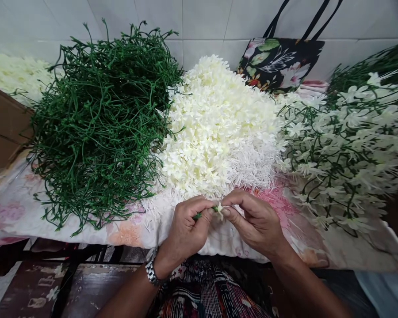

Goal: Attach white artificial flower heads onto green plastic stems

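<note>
My left hand (191, 225) pinches a green artificial stem (197, 216), whose tip shows between thumb and forefinger. Against that tip, my right hand (257, 223) pinches a small white artificial flower (220, 210); the fingers partly hide where the two meet. Both hands are just above the near edge of the cloth. Right behind them rises a heap of loose white flower heads (215, 128), with a patch of thin white stamens (254, 163) at its right side. To the left lies a big tangled pile of green stems (106, 119).
Flowers joined to green stems (348, 150) are heaped at the right. A floral cloth (126, 232) covers the table. A black flowered bag (281, 64) leans on the tiled wall (202, 20). At the far left stands a cardboard box (6, 128), with more white flowers (20, 73) behind.
</note>
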Demonstrator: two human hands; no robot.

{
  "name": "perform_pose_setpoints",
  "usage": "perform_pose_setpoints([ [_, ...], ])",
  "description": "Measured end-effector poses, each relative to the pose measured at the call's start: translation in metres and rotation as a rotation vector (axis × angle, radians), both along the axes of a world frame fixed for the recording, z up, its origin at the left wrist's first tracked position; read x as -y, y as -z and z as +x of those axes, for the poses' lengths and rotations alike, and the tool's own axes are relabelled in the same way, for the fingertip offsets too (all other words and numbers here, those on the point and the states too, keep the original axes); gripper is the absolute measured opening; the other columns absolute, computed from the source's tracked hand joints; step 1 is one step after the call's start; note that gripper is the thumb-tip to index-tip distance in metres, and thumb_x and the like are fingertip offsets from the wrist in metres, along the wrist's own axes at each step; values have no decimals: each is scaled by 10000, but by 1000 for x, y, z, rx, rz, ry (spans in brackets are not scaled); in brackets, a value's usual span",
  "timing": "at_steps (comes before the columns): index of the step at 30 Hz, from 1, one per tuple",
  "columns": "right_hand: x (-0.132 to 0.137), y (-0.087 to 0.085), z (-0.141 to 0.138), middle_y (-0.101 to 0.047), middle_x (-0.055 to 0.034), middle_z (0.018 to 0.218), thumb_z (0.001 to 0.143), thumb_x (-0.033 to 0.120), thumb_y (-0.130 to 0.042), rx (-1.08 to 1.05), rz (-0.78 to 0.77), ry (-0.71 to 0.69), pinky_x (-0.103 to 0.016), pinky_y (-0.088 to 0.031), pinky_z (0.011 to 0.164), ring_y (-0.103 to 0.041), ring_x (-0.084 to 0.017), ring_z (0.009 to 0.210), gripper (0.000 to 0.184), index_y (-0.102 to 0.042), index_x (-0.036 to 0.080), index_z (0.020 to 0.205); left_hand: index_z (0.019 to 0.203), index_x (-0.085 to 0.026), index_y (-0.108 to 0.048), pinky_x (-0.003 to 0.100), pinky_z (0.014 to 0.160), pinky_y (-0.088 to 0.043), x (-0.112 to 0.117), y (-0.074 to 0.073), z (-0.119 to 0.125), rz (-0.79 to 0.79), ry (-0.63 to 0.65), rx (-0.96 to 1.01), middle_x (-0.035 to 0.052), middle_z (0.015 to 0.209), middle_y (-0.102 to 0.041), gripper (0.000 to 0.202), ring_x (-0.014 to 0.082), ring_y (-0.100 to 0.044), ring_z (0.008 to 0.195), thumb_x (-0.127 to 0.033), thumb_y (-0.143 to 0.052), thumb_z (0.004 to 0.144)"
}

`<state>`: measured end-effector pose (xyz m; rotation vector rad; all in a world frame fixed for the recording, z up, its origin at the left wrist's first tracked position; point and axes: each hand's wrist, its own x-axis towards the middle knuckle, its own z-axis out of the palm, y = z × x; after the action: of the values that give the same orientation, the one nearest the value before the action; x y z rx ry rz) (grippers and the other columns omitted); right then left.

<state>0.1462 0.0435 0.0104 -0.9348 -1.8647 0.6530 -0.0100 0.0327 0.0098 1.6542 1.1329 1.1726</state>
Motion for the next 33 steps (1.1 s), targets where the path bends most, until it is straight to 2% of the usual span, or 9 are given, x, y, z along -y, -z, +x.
perform_pose_setpoints([
  [9,3,1,4,-572,4,682,825,96,-542,-23,0,-24,-213,-446,548,-540,-90,610,80,-557,174,822,725,-164,-665,222,481,-411,2,-3,-2,-82,21,112,15,606,-597,198,112,-522,532,-192,-498,828],
  [22,7,-5,7,-570,-1,666,820,97,-540,-18,-10,-45,-230,-433,533,-536,-101,603,83,-568,174,808,749,-155,-644,224,478,-357,3,0,-3,116,25,19,-24,553,-482,165,102,-460,514,-105,-495,799],
  [30,7,-6,6,-571,-1,663,825,100,-533,-28,-59,-87,-231,-431,534,-528,-99,592,87,-561,177,797,755,-161,-644,228,488,-376,4,-8,-4,-28,77,88,-1,598,-539,93,111,-479,547,-164,-558,791],
  [33,7,-6,6,-570,3,667,824,95,-536,-27,-63,-87,-218,-431,541,-530,-89,597,84,-558,171,794,750,-156,-638,222,499,-382,4,-7,-2,2,61,91,-3,611,-546,66,106,-490,559,-126,-583,773],
])
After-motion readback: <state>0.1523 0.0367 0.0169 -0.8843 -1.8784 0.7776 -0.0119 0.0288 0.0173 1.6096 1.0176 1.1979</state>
